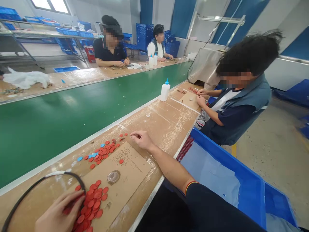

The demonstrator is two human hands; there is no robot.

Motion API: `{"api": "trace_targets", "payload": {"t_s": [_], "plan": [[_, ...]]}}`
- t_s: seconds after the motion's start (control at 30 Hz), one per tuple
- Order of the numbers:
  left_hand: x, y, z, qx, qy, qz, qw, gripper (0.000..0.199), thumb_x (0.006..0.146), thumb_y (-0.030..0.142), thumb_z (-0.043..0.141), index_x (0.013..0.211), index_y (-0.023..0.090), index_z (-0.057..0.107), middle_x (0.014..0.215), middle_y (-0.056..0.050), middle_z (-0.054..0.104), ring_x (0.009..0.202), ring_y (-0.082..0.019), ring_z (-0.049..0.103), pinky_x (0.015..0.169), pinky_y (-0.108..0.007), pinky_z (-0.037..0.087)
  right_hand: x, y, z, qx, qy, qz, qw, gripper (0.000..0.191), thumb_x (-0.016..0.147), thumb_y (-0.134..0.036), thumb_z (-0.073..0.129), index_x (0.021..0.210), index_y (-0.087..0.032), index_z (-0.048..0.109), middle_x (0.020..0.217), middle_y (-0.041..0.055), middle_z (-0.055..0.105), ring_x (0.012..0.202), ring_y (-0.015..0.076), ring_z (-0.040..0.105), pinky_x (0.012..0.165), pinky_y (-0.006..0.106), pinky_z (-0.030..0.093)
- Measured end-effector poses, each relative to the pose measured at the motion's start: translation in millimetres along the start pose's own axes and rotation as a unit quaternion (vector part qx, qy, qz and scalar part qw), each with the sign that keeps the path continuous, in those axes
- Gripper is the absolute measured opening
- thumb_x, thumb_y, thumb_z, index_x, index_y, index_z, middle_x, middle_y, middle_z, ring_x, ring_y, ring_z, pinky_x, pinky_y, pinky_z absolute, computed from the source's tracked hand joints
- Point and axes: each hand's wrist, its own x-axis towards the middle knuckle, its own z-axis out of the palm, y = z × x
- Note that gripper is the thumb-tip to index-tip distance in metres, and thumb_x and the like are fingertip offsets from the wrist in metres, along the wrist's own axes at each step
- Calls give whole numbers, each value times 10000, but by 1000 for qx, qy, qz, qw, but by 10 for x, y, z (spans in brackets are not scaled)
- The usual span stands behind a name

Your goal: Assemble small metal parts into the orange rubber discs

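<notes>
At the lower left my left hand (64, 209) is closed, fingertips together at the edge of a pile of red discs (93, 201); it pinches a red disc. My right hand (141, 139) is also closed, thumb and fingers pressed together above the table near the cardboard's upper corner; what it may hold is too small to name. On the cardboard sheet (135, 174) lie tiny dark pieces, one red disc (121, 161) and a round clear dish (113, 177). Mixed red and blue discs (102, 151) are spread along the cardboard's far edge.
A black hoop (26, 190) arches beside my left hand. A white bottle (165, 91) stands by the green belt (96, 96). Blue trays (248, 180) lie at the right. One person (243, 106) works at the right; two others sit across the belt.
</notes>
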Motion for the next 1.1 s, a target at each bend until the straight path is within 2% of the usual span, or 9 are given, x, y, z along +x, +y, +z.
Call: {"api": "trace_targets", "payload": {"t_s": [0.03, 0.13, 0.23, 0.43, 0.57, 0.73, 0.93, 1.0, 1.1], "plan": [[-4, 131, -60, -7, 8, -17, 1000, 408, 937, 511, 482, 792, 312, 807, 968, -38, 834, 820, -281, 791, 664, -372, 630, -20, -34, -5, -3, 0, 2, 1000, 216, 829, -254, 627, 860, -198, 833, 619, -22, 656, 563, 118, 497, 581, 249, 418], [-54, 508, -261, -38, -34, -41, 998, 279, 875, 414, 566, 839, 283, 810, 1018, -51, 830, 892, -265, 787, 857, -373, 647, -103, -105, -12, 1, 2, 10, 1000, 237, 813, -260, 585, 831, -178, 806, 656, 6, 675, 606, 138, 527, 635, 275, 444], [-62, 673, -351, -58, -65, -66, 994, 229, 880, 310, 588, 900, 247, 808, 1068, -75, 816, 998, -252, 761, 974, -365, 617, -84, -3, -8, 27, -18, 12, 999, 265, 821, -326, 572, 864, -185, 792, 761, 43, 721, 673, 166, 570, 669, 304, 462], [-117, 560, -390, -50, -68, -93, 992, 234, 947, 187, 575, 1044, 196, 788, 1156, -104, 774, 1132, -251, 707, 1068, -404, 567, 40, 373, -13, -42, 18, -77, 996, 247, 841, -388, 635, 891, -231, 818, 682, 38, 693, 556, 156, 546, 541, 302, 428], [-171, 507, -443, -44, -40, -84, 995, 286, 946, 238, 641, 1195, 168, 763, 1285, -135, 715, 1243, -265, 666, 1144, -429, 530, 8, 370, -57, -38, 29, -78, 996, 217, 838, -367, 658, 883, -228, 818, 656, 28, 677, 546, 143, 534, 518, 286, 416], [-177, 546, -326, -1, -104, -51, 993, 423, 976, 165, 530, 1361, 212, 698, 1536, -132, 594, 1447, -297, 537, 1229, -512, 461, -7, 348, -43, -23, 37, -76, 996, 203, 819, -352, 678, 877, -217, 817, 665, 10, 688, 556, 130, 531, 519, 265, 423], [-124, 551, -217, 0, -79, -18, 997, 367, 1016, 222, 436, 1168, 199, 768, 1355, -119, 734, 1268, -288, 658, 1126, -497, 540, -1, 287, -21, 13, 24, -50, 998, 243, 798, -393, 677, 879, -201, 802, 649, 5, 679, 552, 137, 519, 517, 266, 411], [-133, 500, -214, -10, -67, -5, 998, 363, 985, 249, 450, 1135, 179, 773, 1279, -134, 765, 1201, -295, 693, 1088, -474, 566, -21, 228, -9, 45, 4, -34, 998, 237, 795, -386, 660, 862, -200, 791, 660, 10, 689, 575, 142, 527, 542, 268, 422], [-136, 342, -141, 8, -28, 13, 999, 385, 968, 325, 448, 1116, 201, 781, 1215, -133, 778, 1143, -297, 713, 1043, -438, 592, -13, 200, 24, 17, 3, -42, 999, 249, 800, -384, 642, 849, -199, 801, 654, 6, 690, 569, 134, 526, 564, 268, 446]]}}
